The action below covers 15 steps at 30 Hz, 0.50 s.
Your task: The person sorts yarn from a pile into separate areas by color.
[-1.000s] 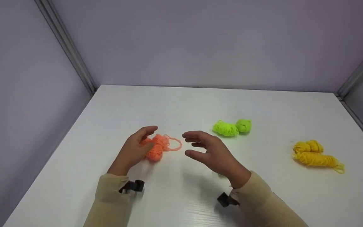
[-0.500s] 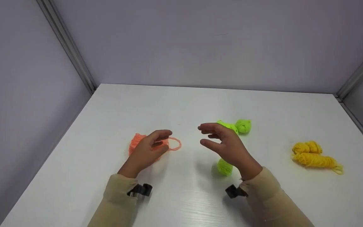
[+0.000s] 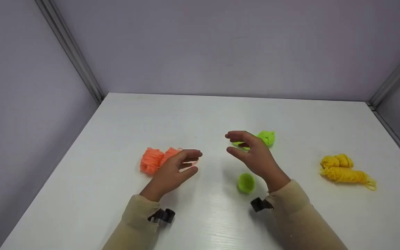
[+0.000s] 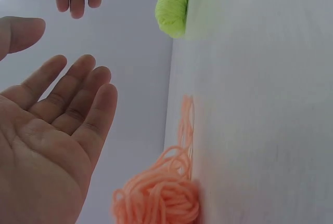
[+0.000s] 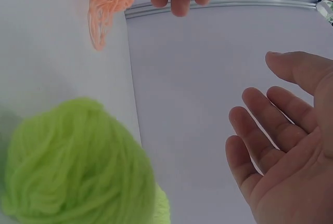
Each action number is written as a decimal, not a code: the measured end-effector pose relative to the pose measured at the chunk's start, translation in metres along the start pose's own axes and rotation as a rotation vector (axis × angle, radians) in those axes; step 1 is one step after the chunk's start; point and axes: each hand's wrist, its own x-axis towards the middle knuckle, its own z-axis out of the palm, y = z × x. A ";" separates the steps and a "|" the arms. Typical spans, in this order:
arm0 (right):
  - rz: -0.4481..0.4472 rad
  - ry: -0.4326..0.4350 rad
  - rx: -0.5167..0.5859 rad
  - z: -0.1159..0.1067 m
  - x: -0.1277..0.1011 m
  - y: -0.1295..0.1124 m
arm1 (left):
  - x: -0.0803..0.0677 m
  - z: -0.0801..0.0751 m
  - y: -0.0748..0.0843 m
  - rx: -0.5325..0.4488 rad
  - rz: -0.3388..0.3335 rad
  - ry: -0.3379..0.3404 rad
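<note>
Two empty hands hover over my white desk [image 3: 200,114], left hand [image 3: 172,172] beside the soft orange yarn bundle [image 3: 155,159], right hand [image 3: 255,158] above the fluffy lime-green yarn bundle [image 3: 267,138], fingers relaxed and spread; I judge both light, squashy, best gripped around the middle.

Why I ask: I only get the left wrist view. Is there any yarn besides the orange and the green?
Observer: Yes, yellow yarn lies far to the right on the table.
Operator: Is the right hand holding anything?
Observer: No. The right hand is open and empty, next to the green yarn.
Operator: How much orange is there?
Observer: The orange yarn is two lumps side by side, just left of the left hand.
</note>
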 end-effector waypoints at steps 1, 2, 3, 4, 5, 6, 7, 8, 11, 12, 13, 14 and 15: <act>0.006 0.003 -0.003 -0.001 0.001 0.001 | 0.000 0.002 0.001 -0.004 -0.002 -0.009; 0.014 0.007 -0.006 -0.001 0.001 0.002 | 0.001 0.004 0.001 -0.004 -0.002 -0.018; 0.021 0.010 -0.007 -0.002 0.002 0.003 | 0.001 0.007 0.002 -0.003 -0.001 -0.026; 0.029 0.014 -0.010 -0.003 0.002 0.004 | 0.002 0.009 0.002 -0.001 0.002 -0.033; 0.037 0.017 -0.013 -0.003 0.003 0.005 | 0.002 0.011 0.001 0.001 0.006 -0.040; 0.042 0.021 -0.018 -0.004 0.003 0.006 | 0.003 0.013 0.002 0.003 0.007 -0.045; 0.048 0.024 -0.025 -0.005 0.003 0.007 | 0.004 0.015 0.002 0.004 0.009 -0.050; 0.053 0.028 -0.030 -0.005 0.004 0.008 | 0.004 0.017 0.003 0.001 0.011 -0.055; 0.054 0.041 -0.043 -0.007 0.005 0.011 | 0.007 0.022 0.005 -0.007 0.014 -0.071; 0.052 0.044 -0.045 -0.008 0.005 0.012 | 0.007 0.024 0.005 -0.010 0.013 -0.077; 0.053 0.046 -0.044 -0.008 0.005 0.013 | 0.007 0.025 0.006 -0.014 0.014 -0.083; 0.053 0.047 -0.041 -0.009 0.006 0.014 | 0.007 0.026 0.006 -0.018 0.015 -0.088; 0.052 0.049 -0.036 -0.009 0.006 0.016 | 0.007 0.028 0.007 -0.020 0.013 -0.094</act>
